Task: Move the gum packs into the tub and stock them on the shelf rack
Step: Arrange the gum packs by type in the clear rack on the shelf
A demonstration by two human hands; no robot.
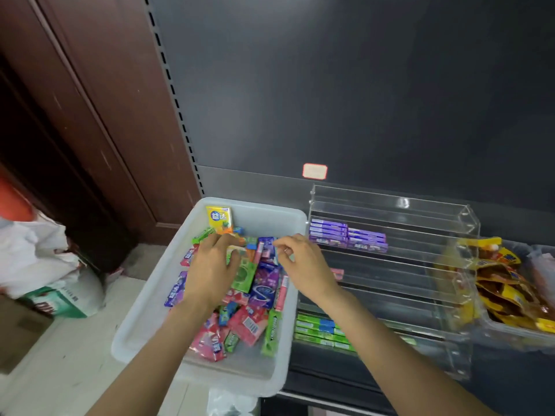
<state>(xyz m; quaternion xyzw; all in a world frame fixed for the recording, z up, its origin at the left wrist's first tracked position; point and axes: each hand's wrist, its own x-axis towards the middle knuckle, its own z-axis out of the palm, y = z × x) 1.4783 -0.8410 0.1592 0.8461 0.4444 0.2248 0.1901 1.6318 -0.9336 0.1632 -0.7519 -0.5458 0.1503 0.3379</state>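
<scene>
A white plastic tub (144, 334) on the shelf holds several loose gum packs in pink, green, purple and blue (264, 291); a yellow pack (219, 217) leans on its far wall. My left hand (213, 265) is down in the pile, fingers and thumb curled round a light green and orange pack (238, 251). My right hand (303, 262) hovers over the tub's right side with loosely curled fingers, its fingertips by a purple pack (267, 244), holding nothing I can see. To the right stands the clear tiered rack (420, 217), with purple packs (345, 235) on an upper tier and green packs (318, 330) on a low one.
A clear bin of yellow and brown snack packets (510, 295) sits right of the rack. White bags (33, 253) and a green box (63, 301) lie on the floor to the left, beside a brown wooden door (90, 115). The dark shelf back panel (330, 85) rises behind.
</scene>
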